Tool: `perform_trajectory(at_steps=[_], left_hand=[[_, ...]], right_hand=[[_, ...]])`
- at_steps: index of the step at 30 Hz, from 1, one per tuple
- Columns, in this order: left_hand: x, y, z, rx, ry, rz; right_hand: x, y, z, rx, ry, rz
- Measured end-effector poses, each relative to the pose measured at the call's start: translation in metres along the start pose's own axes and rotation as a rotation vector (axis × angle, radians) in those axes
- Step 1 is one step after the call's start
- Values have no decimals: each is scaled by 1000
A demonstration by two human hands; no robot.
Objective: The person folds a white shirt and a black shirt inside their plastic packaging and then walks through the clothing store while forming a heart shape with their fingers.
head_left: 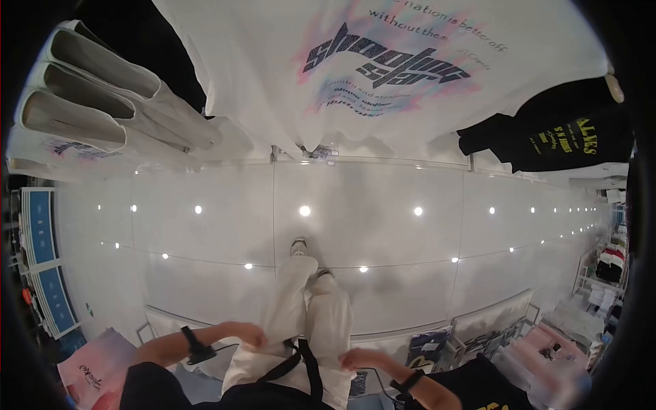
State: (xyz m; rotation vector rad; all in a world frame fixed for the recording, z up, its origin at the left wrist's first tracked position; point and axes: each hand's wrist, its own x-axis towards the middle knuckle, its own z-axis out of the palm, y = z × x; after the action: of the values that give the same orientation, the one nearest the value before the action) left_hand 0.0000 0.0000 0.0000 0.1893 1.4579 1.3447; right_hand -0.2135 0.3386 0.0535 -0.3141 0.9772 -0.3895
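My left hand [251, 335] hangs in front of my pale trousers [290, 307], its fingers curled in a loose fist and nothing visible in it. My right hand [362, 359] is by my other thigh, likewise closed, with nothing seen in it. Each wrist wears a black band [198, 346] with a thin cable. Between the hands, black straps [311, 365] dangle over the trousers. Ahead of me hangs a white T-shirt [403, 65] with dark lettering over a pink and blue print; neither hand touches it.
Pale shirts [102, 113] hang at the far left, and a black shirt with yellow print [557, 130] at the right. Shiny floor tiles [383, 239] lie underfoot. Behind me are low rails [488, 318], a pink garment [99, 369] and another pink garment [547, 348].
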Motion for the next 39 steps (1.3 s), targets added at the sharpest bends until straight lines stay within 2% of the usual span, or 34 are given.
perform_trajectory(at_steps=[1,3,4,6,8,9,10,11,12,13,14,16,18,21,23,26,28,32,35,38,39], left_hand=[[-12,6,17,-127,-148,1],[-43,1,54,-248,-222,-12],[-41,7,51,-261,-217,-5],[-33,22,14,-359,-206,-66],[-9,1,-41,-355,-121,-117],[3,-16,-74,-226,35,-35],[15,-26,-119,-274,108,-67],[24,-44,-160,-215,273,18],[38,-56,-200,-157,401,-132],[51,-90,-237,-204,572,31],[63,-110,-275,-84,713,7],[82,-174,-347,-29,819,63],[93,-210,-404,-164,841,-126],[101,-264,-472,10,915,-323],[106,-268,-500,81,954,-467],[119,-303,-544,37,1095,-412],[140,-330,-562,3,1291,-386],[175,-364,-590,-54,1627,-372],[183,-374,-603,-203,1698,-267],[186,-378,-608,-377,1791,-412],[183,-383,-609,-336,1791,-458]], right_hand=[[-17,-9,13,76,-129,21],[-6,-15,28,38,-339,39],[-4,-12,21,5,-410,55],[5,-10,-29,-25,-252,18],[22,0,-115,-64,-88,-2],[32,9,-167,-288,70,-260],[39,-4,-220,-120,172,-63],[51,2,-275,-103,305,-227],[70,5,-333,-267,456,-269],[83,-20,-373,-280,600,-215],[104,-30,-408,-379,707,-263],[161,-44,-478,-499,798,-336],[214,-70,-531,-511,746,-373],[285,-110,-601,-500,748,-336],[325,-132,-632,-490,828,-367],[379,-163,-655,-384,1063,-439],[406,-174,-664,-280,1170,-496],[442,-183,-672,-239,1232,-510],[450,-179,-676,-426,1318,-585],[445,-176,-667,-431,1254,-577],[444,-170,-664,-384,1210,-554]])
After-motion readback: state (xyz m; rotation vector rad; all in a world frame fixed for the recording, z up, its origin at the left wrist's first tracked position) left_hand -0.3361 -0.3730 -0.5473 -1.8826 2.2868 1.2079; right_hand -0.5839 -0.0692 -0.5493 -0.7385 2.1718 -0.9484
